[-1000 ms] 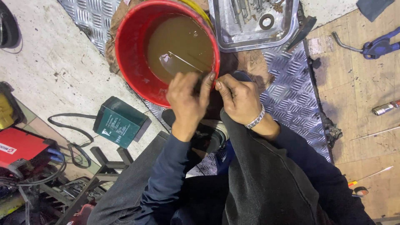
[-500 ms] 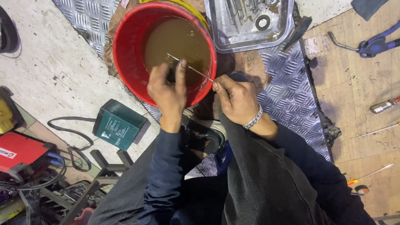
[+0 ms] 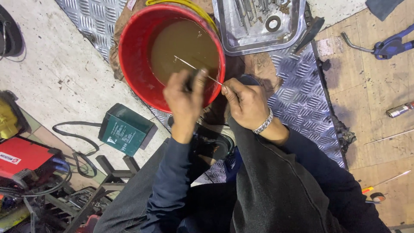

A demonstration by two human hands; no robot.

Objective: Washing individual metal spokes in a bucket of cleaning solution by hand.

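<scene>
Change: Both hands have shifted slightly along the thin metal rod since half a second ago; a second ago the left hand sat lower, off the bucket's rim.
Left hand: the left hand [image 3: 184, 100] is closed around the middle of the thin metal rod [image 3: 189, 66], fingers curled, with something dark pinched against it; what that dark thing is cannot be told.
Right hand: the right hand [image 3: 246, 103], wearing a metal bracelet [image 3: 264, 124], pinches the rod's near end between thumb and fingertips.
Rod: slanted over the near rim of the red bucket [image 3: 133, 64], its far end out above the brown liquid [image 3: 183, 47]; whether it touches the liquid cannot be told.
Bucket: standing on checker-plate metal flooring [image 3: 302, 95], just beside a steel tray [image 3: 258, 36] of small parts, including a ring.
Surroundings: a green box-shaped battery [image 3: 125, 129] lies left of the person's knees; a red machine [image 3: 21, 156] sits at the far left; a blue-handled tool [image 3: 390, 43] rests on the wooden boards at right.
</scene>
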